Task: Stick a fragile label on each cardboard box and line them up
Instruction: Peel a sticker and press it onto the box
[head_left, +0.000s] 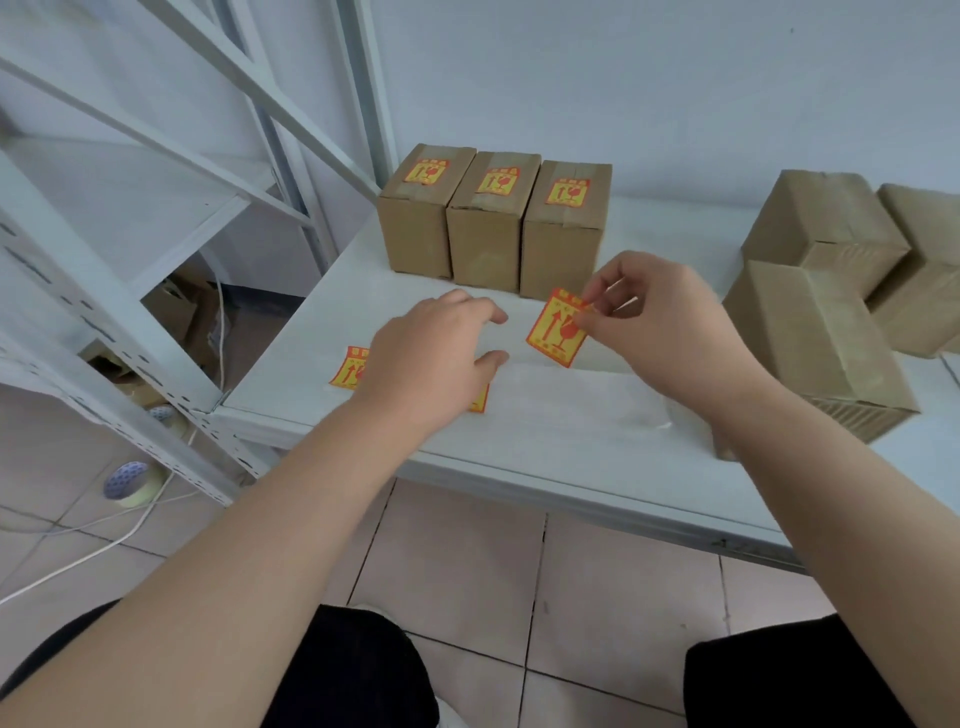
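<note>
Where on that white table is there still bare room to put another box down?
Bare table lies between the three labelled boxes and the unlabelled boxes. The front is crowded: both hands, the backing sheet and loose labels.

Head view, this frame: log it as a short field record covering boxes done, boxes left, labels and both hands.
labelled: three upright brown cardboard boxes in a row at the back of the white table
unlabelled: brown cardboard boxes piled at the right, no labels showing
right hand: pinches a yellow-and-red fragile label
left hand: open, over the white backing sheet
spare labels: one beside the left hand, another partly hidden beneath it
</note>
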